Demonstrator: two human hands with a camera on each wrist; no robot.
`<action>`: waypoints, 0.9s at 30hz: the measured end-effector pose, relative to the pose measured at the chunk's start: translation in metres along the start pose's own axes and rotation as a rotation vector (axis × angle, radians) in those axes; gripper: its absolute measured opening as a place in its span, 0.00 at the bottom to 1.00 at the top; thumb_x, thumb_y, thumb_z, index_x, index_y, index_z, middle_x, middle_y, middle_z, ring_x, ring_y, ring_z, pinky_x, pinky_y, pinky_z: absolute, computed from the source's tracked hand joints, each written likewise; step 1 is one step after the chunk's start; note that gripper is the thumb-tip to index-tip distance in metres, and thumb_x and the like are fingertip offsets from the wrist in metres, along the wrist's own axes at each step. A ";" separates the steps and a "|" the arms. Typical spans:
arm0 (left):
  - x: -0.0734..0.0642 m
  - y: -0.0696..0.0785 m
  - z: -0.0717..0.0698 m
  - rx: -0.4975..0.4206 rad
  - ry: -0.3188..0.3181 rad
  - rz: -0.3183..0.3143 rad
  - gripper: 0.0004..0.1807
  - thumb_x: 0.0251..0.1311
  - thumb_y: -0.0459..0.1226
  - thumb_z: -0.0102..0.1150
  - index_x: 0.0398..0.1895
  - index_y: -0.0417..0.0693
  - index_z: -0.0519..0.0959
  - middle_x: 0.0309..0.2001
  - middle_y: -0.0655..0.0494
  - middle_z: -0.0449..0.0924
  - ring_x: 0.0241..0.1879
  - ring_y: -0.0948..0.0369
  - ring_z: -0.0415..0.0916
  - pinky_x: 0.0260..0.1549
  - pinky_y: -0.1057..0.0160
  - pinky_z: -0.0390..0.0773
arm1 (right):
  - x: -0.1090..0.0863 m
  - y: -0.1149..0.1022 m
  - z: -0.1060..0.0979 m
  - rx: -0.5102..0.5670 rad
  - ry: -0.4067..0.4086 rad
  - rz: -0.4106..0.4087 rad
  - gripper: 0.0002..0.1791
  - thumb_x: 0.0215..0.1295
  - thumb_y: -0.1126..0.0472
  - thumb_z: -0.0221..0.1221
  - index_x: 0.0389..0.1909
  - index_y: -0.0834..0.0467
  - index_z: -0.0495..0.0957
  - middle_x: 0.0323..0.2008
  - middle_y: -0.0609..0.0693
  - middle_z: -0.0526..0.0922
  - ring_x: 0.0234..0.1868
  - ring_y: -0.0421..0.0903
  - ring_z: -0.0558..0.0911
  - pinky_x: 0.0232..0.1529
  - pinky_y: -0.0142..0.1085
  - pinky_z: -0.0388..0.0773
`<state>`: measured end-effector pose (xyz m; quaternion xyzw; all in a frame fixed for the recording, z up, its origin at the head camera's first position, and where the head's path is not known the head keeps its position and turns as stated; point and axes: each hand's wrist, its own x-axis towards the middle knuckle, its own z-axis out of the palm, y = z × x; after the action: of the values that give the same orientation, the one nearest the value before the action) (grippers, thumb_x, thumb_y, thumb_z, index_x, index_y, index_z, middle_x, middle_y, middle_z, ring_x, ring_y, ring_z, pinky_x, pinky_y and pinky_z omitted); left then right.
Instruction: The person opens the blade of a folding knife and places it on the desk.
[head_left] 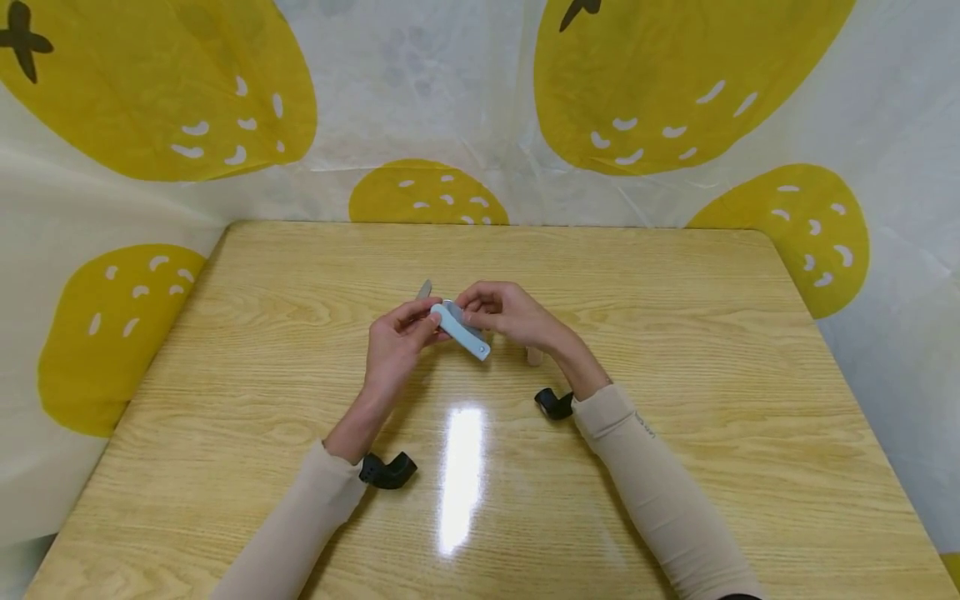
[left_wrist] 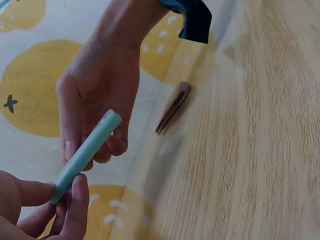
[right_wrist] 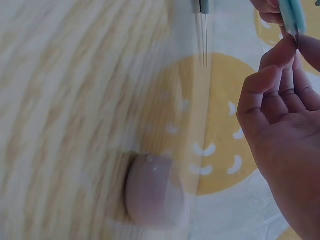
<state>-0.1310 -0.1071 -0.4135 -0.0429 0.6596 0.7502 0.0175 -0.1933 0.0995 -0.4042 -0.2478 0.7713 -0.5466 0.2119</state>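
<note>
While both hands work on one slim thing, we find the light-blue handle (head_left: pixel 461 335) slung between the fingers, raised off the worktop (head_left: pixel 675 350) so that, we judge, either side can be reached freely. Our left hand (head_left: pixel 393 343) pinches it by one end, thumb on the near face and other fingers behind; holding it there leaves most of its length sticking out beyond those fingers, toward our right, its riveted end bare. Our right hand (head_left: pixel 516 312) has thumb and forefinger pinched together on the handle's far edge, just beside the left fingertips, and its remaining fingers curl loosely underneath. We read the left grip as the steadying one and the right as the finer one, though the fingertips hide what exactly the right pair has caught.

Just past the left fingers, on the side away from us, shows a grey blade-shaped thing (head_left: pixel 425 289); we cannot tell whether it lies loose or belongs to what is held. Beneath the right wrist, nearer us than the right fingers and apart from them, a slotted brown piece (left_wrist: pixel 174 106) rests on the worktop, out of the way.
</note>
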 end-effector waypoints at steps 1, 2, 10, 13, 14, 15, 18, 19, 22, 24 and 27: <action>0.000 0.000 -0.001 0.008 -0.001 -0.003 0.16 0.72 0.29 0.60 0.60 0.31 0.80 0.55 0.37 0.82 0.41 0.64 0.87 0.48 0.58 0.88 | 0.000 0.000 0.001 -0.001 -0.002 0.000 0.13 0.76 0.65 0.59 0.57 0.63 0.81 0.45 0.58 0.84 0.41 0.47 0.83 0.51 0.54 0.82; 0.000 0.000 -0.001 0.017 -0.002 -0.006 0.16 0.72 0.29 0.60 0.60 0.32 0.80 0.55 0.38 0.82 0.41 0.65 0.87 0.48 0.58 0.88 | 0.000 -0.001 0.001 -0.003 -0.003 0.002 0.13 0.76 0.64 0.59 0.57 0.63 0.81 0.44 0.58 0.84 0.41 0.46 0.83 0.50 0.53 0.82; -0.002 -0.002 -0.003 0.004 -0.021 -0.039 0.19 0.69 0.28 0.64 0.62 0.36 0.80 0.54 0.45 0.80 0.40 0.66 0.87 0.52 0.51 0.87 | 0.001 -0.004 0.004 0.012 -0.004 0.028 0.13 0.75 0.66 0.60 0.56 0.65 0.81 0.38 0.55 0.84 0.35 0.46 0.82 0.43 0.48 0.83; -0.002 -0.001 -0.003 0.003 -0.015 -0.042 0.19 0.68 0.28 0.64 0.61 0.36 0.80 0.55 0.44 0.79 0.39 0.66 0.87 0.52 0.52 0.87 | 0.001 -0.005 0.004 0.015 0.000 0.017 0.12 0.75 0.68 0.59 0.55 0.66 0.80 0.37 0.55 0.83 0.35 0.48 0.80 0.41 0.45 0.81; -0.002 -0.001 -0.002 0.003 -0.013 -0.041 0.19 0.69 0.28 0.64 0.61 0.35 0.80 0.55 0.43 0.79 0.39 0.66 0.86 0.52 0.52 0.87 | 0.001 -0.005 0.004 0.014 0.006 0.014 0.12 0.75 0.68 0.58 0.55 0.66 0.80 0.37 0.54 0.82 0.35 0.49 0.80 0.40 0.44 0.81; -0.001 -0.001 -0.002 -0.001 -0.010 -0.041 0.19 0.69 0.28 0.64 0.61 0.35 0.80 0.54 0.43 0.79 0.39 0.66 0.86 0.52 0.52 0.87 | 0.001 -0.006 0.004 0.015 0.014 0.014 0.12 0.75 0.69 0.58 0.55 0.66 0.80 0.36 0.54 0.82 0.35 0.50 0.79 0.39 0.44 0.80; 0.000 -0.002 -0.002 -0.011 0.003 -0.039 0.20 0.69 0.27 0.64 0.62 0.33 0.79 0.53 0.43 0.79 0.38 0.66 0.87 0.52 0.51 0.87 | 0.001 -0.006 0.003 0.030 0.040 0.014 0.12 0.75 0.69 0.57 0.56 0.66 0.80 0.35 0.53 0.81 0.35 0.56 0.79 0.38 0.43 0.79; 0.000 -0.003 -0.003 -0.014 0.009 -0.040 0.20 0.68 0.27 0.64 0.63 0.32 0.78 0.52 0.43 0.79 0.38 0.66 0.87 0.52 0.51 0.87 | 0.001 -0.006 0.003 0.033 0.051 0.014 0.13 0.75 0.68 0.57 0.56 0.66 0.79 0.35 0.52 0.80 0.35 0.58 0.78 0.37 0.43 0.79; 0.001 -0.005 -0.004 -0.024 0.027 -0.050 0.22 0.68 0.27 0.64 0.64 0.30 0.77 0.50 0.45 0.79 0.37 0.65 0.87 0.52 0.51 0.87 | 0.001 -0.002 0.002 0.050 0.086 0.017 0.13 0.75 0.68 0.57 0.56 0.67 0.79 0.34 0.51 0.80 0.34 0.61 0.79 0.36 0.42 0.79; 0.000 -0.006 -0.005 -0.028 0.039 -0.060 0.22 0.68 0.26 0.63 0.64 0.30 0.76 0.50 0.46 0.78 0.38 0.64 0.88 0.51 0.54 0.88 | 0.001 0.001 0.001 0.057 0.111 0.024 0.13 0.75 0.67 0.58 0.56 0.67 0.79 0.34 0.51 0.80 0.34 0.60 0.80 0.35 0.41 0.79; -0.001 -0.007 -0.006 -0.046 0.056 -0.067 0.21 0.68 0.26 0.63 0.63 0.29 0.76 0.48 0.47 0.77 0.39 0.64 0.88 0.48 0.58 0.88 | 0.002 0.005 0.001 0.070 0.148 0.031 0.13 0.74 0.68 0.58 0.56 0.67 0.78 0.33 0.51 0.81 0.34 0.59 0.82 0.34 0.41 0.79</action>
<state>-0.1290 -0.1120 -0.4208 -0.0862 0.6408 0.7625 0.0231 -0.1945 0.0989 -0.4097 -0.1872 0.7690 -0.5868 0.1712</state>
